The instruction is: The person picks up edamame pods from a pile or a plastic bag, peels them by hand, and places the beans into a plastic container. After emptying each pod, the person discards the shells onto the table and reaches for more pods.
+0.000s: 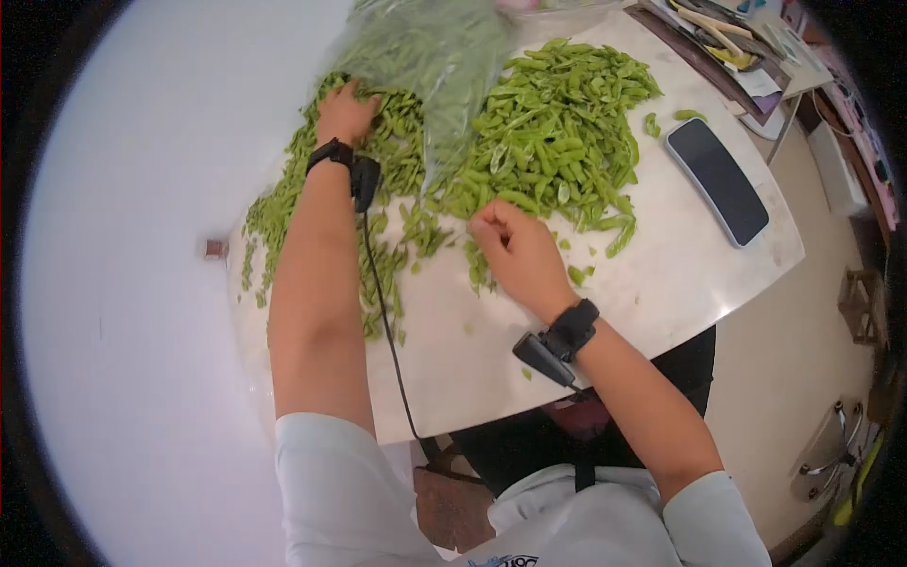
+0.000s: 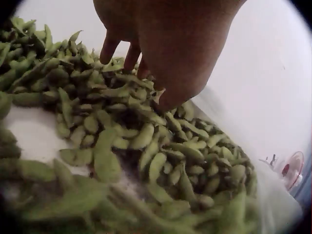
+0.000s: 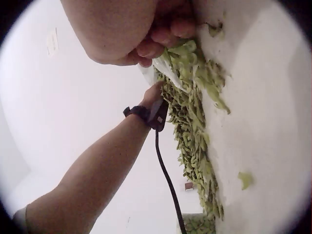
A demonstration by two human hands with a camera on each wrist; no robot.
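Green soybean pods lie in two heaps on a pale table (image 1: 453,350). My left hand (image 1: 347,115) reaches into the far part of the left heap (image 1: 402,156). In the left wrist view its fingers (image 2: 131,56) point down and touch the pods, none visibly gripped. My right hand (image 1: 521,255) hovers at the near edge of the right heap (image 1: 567,132), fingers curled in. Seen from the right wrist, those fingertips (image 3: 163,36) fold toward the palm, with no pod visible in them. Between the heaps lies a clear plastic bag (image 1: 449,85), pods showing through it.
A smartphone (image 1: 723,184) lies at the table's right side. Papers and tools (image 1: 727,47) crowd a surface at the back right. Loose pods and scraps (image 1: 578,274) are scattered nearby. A black cable (image 1: 389,331) runs from the left wrist camera toward the table's near edge.
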